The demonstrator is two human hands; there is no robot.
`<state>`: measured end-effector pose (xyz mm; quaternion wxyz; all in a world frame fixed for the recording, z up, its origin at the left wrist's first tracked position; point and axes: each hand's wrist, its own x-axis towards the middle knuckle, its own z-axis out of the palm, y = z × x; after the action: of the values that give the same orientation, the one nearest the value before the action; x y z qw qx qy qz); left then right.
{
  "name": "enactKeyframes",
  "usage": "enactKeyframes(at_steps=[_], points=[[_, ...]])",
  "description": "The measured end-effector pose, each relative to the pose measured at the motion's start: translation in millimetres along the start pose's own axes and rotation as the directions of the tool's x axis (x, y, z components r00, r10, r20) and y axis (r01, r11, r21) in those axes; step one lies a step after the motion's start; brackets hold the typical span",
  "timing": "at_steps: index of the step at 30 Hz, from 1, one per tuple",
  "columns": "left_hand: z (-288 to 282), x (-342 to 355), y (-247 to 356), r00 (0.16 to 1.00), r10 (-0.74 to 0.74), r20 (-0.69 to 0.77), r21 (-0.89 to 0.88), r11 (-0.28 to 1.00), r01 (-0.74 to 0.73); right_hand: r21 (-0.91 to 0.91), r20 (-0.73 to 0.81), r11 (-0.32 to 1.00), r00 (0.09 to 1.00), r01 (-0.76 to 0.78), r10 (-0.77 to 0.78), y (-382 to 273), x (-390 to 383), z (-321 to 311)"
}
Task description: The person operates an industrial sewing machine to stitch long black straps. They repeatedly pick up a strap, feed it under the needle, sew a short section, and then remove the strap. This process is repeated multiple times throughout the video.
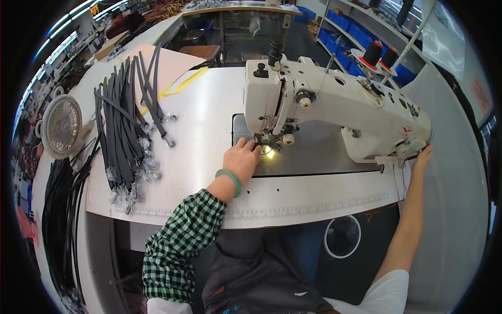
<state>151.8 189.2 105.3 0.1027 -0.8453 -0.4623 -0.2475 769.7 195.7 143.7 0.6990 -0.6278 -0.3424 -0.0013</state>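
A white industrial sewing machine (321, 97) stands on the pale table, its small lamp lit beside the needle. My left hand (243, 161), below a green bangle and a checked sleeve cover, is at the presser foot (265, 140). Its fingers are drawn together; whatever they hold is hidden. At the machine's right end, my right hand (422, 158) has its fingers curled at the handwheel (430, 128), partly out of sight. Several dark straps (117, 125) with clear plastic-wrapped ends lie in a pile to the left.
A small round fan (63, 125) stands at the table's left edge, above hanging black strips (63, 209). Beneath the straps lies a pink sheet (175, 65) with yellow tape. Thread cones (372, 54) rise behind the machine. Blue bins (361, 36) fill the shelves at the back right.
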Motion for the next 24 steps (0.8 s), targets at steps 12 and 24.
enactKeyframes(at_steps=[12, 24], points=[[-6, 22, -38, 0.992, -0.069, 0.103, 0.166, 0.985, 0.051, -0.582, 0.403, 0.701, 0.895, 0.411, -0.190, -28, 108, -6], [-5, 28, -57, 0.964, -0.162, 0.213, 0.053, 0.987, 0.154, -0.112, 0.010, 0.992, 0.998, 0.066, -0.065, 29, 30, -5]])
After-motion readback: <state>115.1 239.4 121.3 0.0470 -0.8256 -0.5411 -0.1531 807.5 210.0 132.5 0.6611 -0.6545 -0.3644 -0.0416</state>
